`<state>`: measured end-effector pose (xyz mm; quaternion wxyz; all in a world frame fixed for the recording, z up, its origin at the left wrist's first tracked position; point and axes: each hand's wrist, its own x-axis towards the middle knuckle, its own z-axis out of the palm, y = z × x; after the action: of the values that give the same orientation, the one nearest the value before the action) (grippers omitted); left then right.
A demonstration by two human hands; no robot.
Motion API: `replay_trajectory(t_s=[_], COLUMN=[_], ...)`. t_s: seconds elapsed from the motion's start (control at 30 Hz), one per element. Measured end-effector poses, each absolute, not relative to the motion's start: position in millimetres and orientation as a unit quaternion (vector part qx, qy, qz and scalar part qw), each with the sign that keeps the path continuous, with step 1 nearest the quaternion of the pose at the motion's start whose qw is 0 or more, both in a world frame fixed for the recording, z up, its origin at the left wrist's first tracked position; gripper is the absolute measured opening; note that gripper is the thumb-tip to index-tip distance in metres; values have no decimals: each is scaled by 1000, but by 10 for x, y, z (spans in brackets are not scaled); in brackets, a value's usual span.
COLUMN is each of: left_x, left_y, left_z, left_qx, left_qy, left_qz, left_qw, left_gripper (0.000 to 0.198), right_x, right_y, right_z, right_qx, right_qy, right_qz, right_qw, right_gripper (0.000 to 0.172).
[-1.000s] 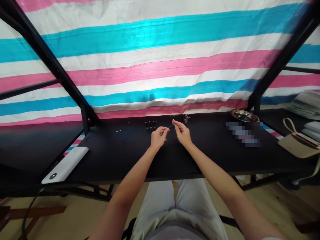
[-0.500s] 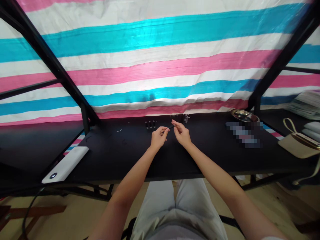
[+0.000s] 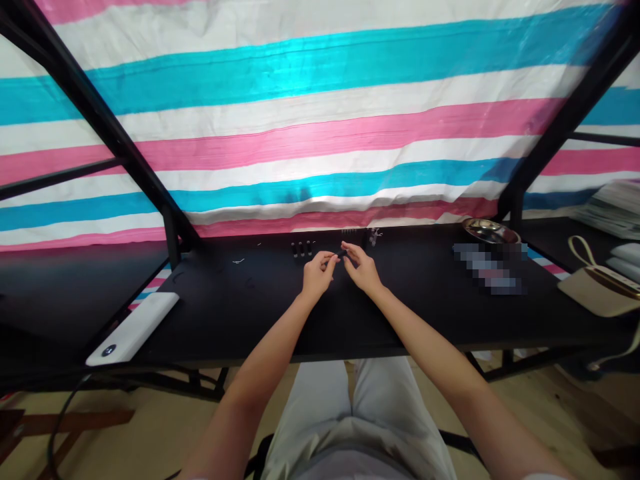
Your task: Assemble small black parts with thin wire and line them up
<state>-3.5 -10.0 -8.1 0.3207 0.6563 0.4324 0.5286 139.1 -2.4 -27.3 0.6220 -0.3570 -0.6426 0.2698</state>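
Note:
A small black rod-like part (image 3: 342, 253) is between my two hands above the black table; its exact kind is too small to make out. My left hand (image 3: 317, 273) pinches its left end between thumb and fingers. My right hand (image 3: 364, 269) has its thumb and fingertips curled about the other end. Just beyond my left hand, several short black pieces with light ends (image 3: 301, 249) stand in a row. Behind my right hand are a row of tiny dark pieces (image 3: 349, 231) and a cluster of small silvery pieces (image 3: 374, 235).
A long white device with a round display (image 3: 133, 330) lies at the table's left edge. On the right are a shiny metal bowl (image 3: 491, 231), a blurred-out item (image 3: 490, 269) and a beige pouch (image 3: 597, 291). Thin white scraps (image 3: 239, 261) lie left. Striped sheeting (image 3: 320, 140) hangs behind.
The right thumb and fingers have parted a little around the black part, and its end shows more. The left hand keeps its pinch almost unmoved.

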Motion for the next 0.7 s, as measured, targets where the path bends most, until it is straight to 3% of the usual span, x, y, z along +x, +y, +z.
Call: replay_trajectory(t_s=[0.57, 0.7], left_x=[-45, -69], left_y=[-167, -135], left_z=[5, -37], left_qx=[677, 702], left_qy=[445, 445], left_qz=[519, 496], left_qw=[273, 253], left_gripper=[33, 36], right_x=[1397, 1400], right_y=[33, 34], right_z=[-351, -320], right_qx=[-398, -396], right_qy=[-679, -676], right_qz=[267, 232], right_qw=[555, 577], right_gripper=[22, 22])
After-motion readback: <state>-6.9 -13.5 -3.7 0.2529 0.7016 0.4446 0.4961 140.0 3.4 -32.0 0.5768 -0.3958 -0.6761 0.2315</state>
